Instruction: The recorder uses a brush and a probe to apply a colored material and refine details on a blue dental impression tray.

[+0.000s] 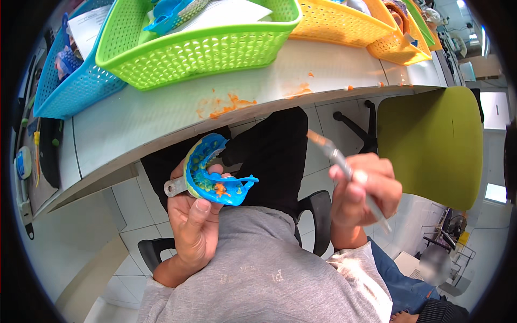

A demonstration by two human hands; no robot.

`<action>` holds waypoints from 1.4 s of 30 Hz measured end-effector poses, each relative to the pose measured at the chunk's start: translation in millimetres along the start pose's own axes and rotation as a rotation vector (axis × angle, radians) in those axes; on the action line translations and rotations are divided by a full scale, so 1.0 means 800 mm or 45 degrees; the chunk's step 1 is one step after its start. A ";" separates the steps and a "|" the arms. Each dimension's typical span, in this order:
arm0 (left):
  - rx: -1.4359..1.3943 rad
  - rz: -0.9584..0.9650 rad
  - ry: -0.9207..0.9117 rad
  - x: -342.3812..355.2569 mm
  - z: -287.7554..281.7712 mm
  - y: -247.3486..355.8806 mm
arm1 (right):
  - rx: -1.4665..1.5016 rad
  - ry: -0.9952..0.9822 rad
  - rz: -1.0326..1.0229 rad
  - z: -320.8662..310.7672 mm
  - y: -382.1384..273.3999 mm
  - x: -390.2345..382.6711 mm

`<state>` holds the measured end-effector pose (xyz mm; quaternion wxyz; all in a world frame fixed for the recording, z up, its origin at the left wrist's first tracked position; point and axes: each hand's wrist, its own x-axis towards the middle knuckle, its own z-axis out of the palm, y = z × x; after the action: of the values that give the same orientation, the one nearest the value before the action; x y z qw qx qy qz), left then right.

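Note:
My left hand (188, 229) is closed around a dental impression tray (175, 187), palm up, over my lap. Blue impression material (200, 161) fills the U-shaped tray, with yellow-green patches in the tooth hollows. A blob of orange material (221, 189) sits inside it near my thumb. In my right hand (365, 188), pinched between thumb and fingers, is a slim metal spatula (339, 157). Its orange-coated tip points up and left, apart from the impression. The spatula's far end sticks out below my hand.
Beyond my lap runs a white bench (156, 110) with orange smears (231, 105) along its edge. On it stand a green basket (194, 56), a blue basket (75, 89) and orange baskets (339, 27). An olive chair (431, 145) is at the right; part of another person shows lower right.

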<state>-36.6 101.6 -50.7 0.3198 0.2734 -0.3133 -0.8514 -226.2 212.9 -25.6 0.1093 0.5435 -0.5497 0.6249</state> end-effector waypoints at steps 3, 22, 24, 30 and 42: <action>0.013 -0.053 -0.016 -0.001 -0.001 -0.007 | -0.292 0.157 -0.016 0.009 0.022 0.006; 0.204 0.165 -0.057 -0.001 0.004 -0.019 | -0.242 0.185 0.114 -0.003 0.026 -0.017; 0.185 0.172 -0.049 -0.001 0.006 -0.021 | 0.026 0.300 0.332 0.002 0.030 -0.014; 0.203 0.130 -0.100 -0.006 0.006 -0.015 | 0.389 0.514 0.582 0.034 0.044 -0.015; 0.238 0.146 -0.121 -0.003 0.006 -0.013 | -0.370 0.138 -0.045 0.026 0.057 -0.015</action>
<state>-42.0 110.9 -54.3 0.3259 0.2430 -0.4211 -0.8108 -243.4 184.9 -65.5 0.2274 0.4968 -0.6181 0.5651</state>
